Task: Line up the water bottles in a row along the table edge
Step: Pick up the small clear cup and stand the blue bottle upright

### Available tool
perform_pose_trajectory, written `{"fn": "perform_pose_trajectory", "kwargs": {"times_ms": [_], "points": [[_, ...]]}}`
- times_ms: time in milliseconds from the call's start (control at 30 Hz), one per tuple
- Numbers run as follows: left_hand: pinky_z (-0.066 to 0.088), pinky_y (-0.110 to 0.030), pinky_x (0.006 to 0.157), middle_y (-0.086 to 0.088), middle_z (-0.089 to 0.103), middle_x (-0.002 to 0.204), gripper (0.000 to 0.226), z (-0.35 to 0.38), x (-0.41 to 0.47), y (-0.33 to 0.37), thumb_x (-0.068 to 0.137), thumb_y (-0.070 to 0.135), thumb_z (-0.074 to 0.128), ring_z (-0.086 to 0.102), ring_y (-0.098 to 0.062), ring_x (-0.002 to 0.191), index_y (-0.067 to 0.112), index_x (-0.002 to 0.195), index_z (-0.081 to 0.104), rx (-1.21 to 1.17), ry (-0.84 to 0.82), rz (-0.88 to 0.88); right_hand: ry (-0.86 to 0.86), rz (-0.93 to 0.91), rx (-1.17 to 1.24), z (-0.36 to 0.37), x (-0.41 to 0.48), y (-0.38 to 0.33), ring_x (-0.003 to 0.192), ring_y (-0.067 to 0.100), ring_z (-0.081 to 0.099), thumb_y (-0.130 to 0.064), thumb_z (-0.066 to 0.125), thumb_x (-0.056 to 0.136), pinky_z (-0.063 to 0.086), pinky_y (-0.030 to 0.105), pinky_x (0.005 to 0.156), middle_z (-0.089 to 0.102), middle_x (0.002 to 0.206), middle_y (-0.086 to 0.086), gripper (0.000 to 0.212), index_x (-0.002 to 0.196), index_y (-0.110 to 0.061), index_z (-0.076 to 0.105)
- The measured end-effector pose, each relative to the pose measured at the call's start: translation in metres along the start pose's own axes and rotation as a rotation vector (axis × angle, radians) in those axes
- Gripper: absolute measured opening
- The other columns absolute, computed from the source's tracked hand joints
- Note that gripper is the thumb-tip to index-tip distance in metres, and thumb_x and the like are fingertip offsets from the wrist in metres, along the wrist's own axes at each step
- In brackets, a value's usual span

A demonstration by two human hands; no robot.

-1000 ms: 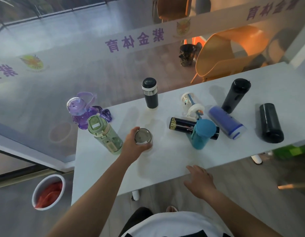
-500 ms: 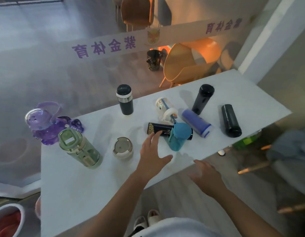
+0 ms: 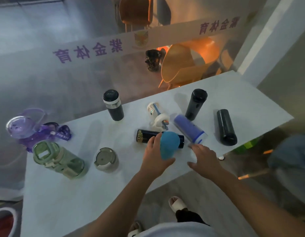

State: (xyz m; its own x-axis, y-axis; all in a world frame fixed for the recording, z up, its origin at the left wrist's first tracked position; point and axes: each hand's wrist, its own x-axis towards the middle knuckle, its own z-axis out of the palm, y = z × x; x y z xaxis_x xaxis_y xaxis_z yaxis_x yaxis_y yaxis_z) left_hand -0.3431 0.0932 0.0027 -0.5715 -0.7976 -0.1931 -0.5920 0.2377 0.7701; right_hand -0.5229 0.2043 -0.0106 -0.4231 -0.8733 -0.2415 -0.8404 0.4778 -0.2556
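Left hand (image 3: pixel 154 158) grip closed round teal bottle (image 3: pixel 169 145); right hand (image 3: pixel 204 159) grip open, empty

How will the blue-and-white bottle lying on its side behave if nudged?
The blue-and-white bottle lies on its side on the table and looks round, so it will probably roll. The black bottle standing right behind it might block a roll that way. Weight can't be judged from here.
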Motion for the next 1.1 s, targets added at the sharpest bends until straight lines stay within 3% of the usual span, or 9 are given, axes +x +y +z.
{"fn": "perform_pose_trajectory", "kwargs": {"times_ms": [233,400,567,667,767,867,1100], "points": [[0.037,-0.041,0.114,0.004,0.029,0.153,0.101,0.027,0.011,0.021,0.069,0.041,0.084,0.036,-0.018,0.136,0.033,0.147,0.021,0.009,0.16,-0.126,-0.093,-0.269,-0.237,0.0,0.089,0.016,0.146,0.027,0.016,-0.043,0.06,0.085,0.012,0.053,0.116,0.034,0.152,0.001,0.072,0.148,-0.025,0.028],[0.043,-0.03,0.107,0.005,0.039,0.145,0.094,0.049,0.017,0.032,0.07,0.037,0.085,0.043,-0.013,0.128,0.037,0.144,0.027,-0.054,0.318,-0.22,-0.153,-0.391,-0.31,0.01,0.118,0.024,0.144,0.031,0.018,-0.048,0.055,0.086,0.004,0.058,0.115,0.04,0.148,0.005,0.071,0.147,-0.022,0.028],[0.045,-0.019,0.095,0.007,0.051,0.134,0.082,0.054,0.013,0.041,0.071,0.034,0.084,0.049,-0.008,0.116,0.035,0.138,0.037,-0.038,0.432,-0.222,-0.128,-0.484,-0.386,0.007,0.131,0.024,0.125,0.028,0.039,-0.05,0.056,0.081,0.023,0.048,0.104,0.055,0.131,0.003,0.061,0.133,-0.023,0.042],[0.05,-0.027,0.095,0.011,0.052,0.127,0.077,0.049,0.003,0.039,0.07,0.032,0.085,0.05,-0.006,0.111,0.039,0.133,0.04,-0.092,0.516,-0.236,-0.093,-0.489,-0.368,0.003,0.137,0.022,0.113,0.026,0.047,-0.053,0.057,0.071,0.028,0.042,0.094,0.061,0.12,0.001,0.058,0.121,-0.025,0.051],[0.054,-0.035,0.094,0.014,0.049,0.125,0.077,0.042,-0.011,0.032,0.07,0.034,0.084,0.051,-0.007,0.112,0.04,0.133,0.039,-0.125,0.577,-0.262,-0.055,-0.546,-0.185,-0.01,0.141,0.012,0.108,0.028,0.054,-0.049,0.067,0.065,0.038,0.04,0.093,0.058,0.122,0.004,0.07,0.128,-0.022,0.051],[0.053,-0.035,0.096,0.015,0.048,0.126,0.079,0.04,-0.028,0.025,0.07,0.033,0.084,0.051,-0.009,0.114,0.04,0.134,0.039,-0.145,0.632,-0.302,-0.074,-0.649,0.142,-0.036,0.142,-0.016,0.105,0.031,0.058,-0.031,0.076,0.064,0.05,0.04,0.089,0.049,0.129,0.008,0.073,0.131,-0.02,0.05],[0.047,-0.026,0.102,0.019,0.044,0.135,0.079,0.034,-0.052,0.013,0.071,0.033,0.085,0.046,-0.004,0.118,0.044,0.134,0.038,-0.164,0.668,-0.41,-0.122,-0.855,0.15,-0.082,0.146,-0.133,0.113,0.027,0.053,-0.029,0.076,0.072,0.048,0.036,0.093,0.051,0.13,0.006,0.067,0.132,-0.025,0.046]]}}
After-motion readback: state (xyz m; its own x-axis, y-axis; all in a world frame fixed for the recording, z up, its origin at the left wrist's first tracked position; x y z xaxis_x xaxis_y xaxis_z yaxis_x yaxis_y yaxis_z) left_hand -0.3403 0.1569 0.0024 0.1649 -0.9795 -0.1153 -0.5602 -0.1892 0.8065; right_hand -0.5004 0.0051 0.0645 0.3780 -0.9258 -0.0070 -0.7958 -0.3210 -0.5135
